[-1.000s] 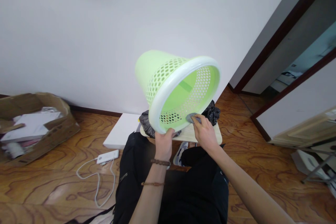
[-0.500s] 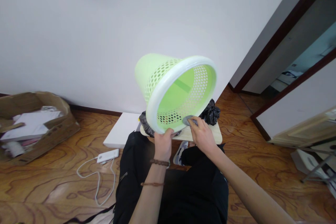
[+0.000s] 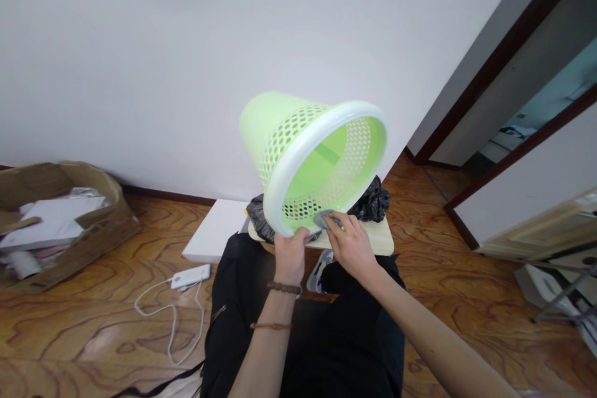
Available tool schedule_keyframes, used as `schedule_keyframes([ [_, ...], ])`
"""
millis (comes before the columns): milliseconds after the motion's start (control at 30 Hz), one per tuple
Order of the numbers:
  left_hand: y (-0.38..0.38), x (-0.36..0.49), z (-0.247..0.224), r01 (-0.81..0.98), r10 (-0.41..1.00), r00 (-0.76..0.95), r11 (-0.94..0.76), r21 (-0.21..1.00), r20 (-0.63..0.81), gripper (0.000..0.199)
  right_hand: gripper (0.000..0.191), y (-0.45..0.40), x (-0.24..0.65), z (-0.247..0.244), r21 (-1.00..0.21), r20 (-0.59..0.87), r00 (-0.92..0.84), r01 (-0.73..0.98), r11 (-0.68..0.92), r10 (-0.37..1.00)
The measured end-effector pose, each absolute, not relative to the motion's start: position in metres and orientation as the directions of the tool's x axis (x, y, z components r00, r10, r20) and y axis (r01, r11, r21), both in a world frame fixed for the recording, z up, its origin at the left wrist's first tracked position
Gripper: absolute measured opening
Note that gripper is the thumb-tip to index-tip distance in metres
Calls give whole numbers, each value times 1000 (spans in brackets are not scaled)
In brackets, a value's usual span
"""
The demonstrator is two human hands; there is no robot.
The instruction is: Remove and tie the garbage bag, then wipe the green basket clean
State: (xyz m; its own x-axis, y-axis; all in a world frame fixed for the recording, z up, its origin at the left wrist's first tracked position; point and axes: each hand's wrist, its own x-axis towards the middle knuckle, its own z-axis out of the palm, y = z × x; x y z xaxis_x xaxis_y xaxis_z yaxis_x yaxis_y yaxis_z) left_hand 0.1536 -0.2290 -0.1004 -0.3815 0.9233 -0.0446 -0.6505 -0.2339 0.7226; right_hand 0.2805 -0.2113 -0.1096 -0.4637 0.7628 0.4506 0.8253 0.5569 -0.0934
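A light green plastic wastebasket (image 3: 275, 130) with perforated sides and a white rim is tilted on its side, its mouth facing toward me and to the right. My left hand (image 3: 290, 255) grips the lower rim, thumb on the inside. Pinched in my right hand (image 3: 351, 242) is a grey cloth (image 3: 321, 219), pressed against the rim's lower edge just right of my left hand. Beneath the basket, black plastic bags (image 3: 373, 200) lie on a small light wooden stool or table (image 3: 380, 237).
At the left, an open cardboard box (image 3: 105, 230) holds papers. A flat white box (image 3: 208, 236) lies by the wall. On the wooden floor is a white power bank (image 3: 190, 277) with a looping cable. A doorway opens at right, and metal legs (image 3: 562, 298) stand at the right edge.
My right hand has slid the cloth left along the lower rim, closer to my left hand. The wastebasket has shifted very slightly to the right.
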Motion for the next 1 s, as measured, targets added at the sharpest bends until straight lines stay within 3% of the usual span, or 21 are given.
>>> schedule_keyframes([
  [200,-230,154,-100,-637,922,-384,-222,738,-54,60,33,-196,299,-105,52,491,-418,890,453,765],
  [333,-228,156,-106,-598,917,-394,-206,774,-60,57,33,-187,310,-102,52,515,-351,923,380,782],
  [567,-225,157,-112,-622,942,-334,-219,751,-2,52,40,-216,280,-109,-59,448,-459,841,538,767],
  [733,-226,163,-112,-578,912,-409,-295,761,43,55,43,-207,280,-107,4,461,-443,867,498,769],
  [867,-226,171,-119,-595,929,-369,-215,775,-26,54,49,-191,293,-101,68,473,-465,866,496,748],
  [1000,-227,171,-121,-612,938,-346,-198,765,-34,55,43,-186,304,-96,141,489,-512,845,516,706],
])
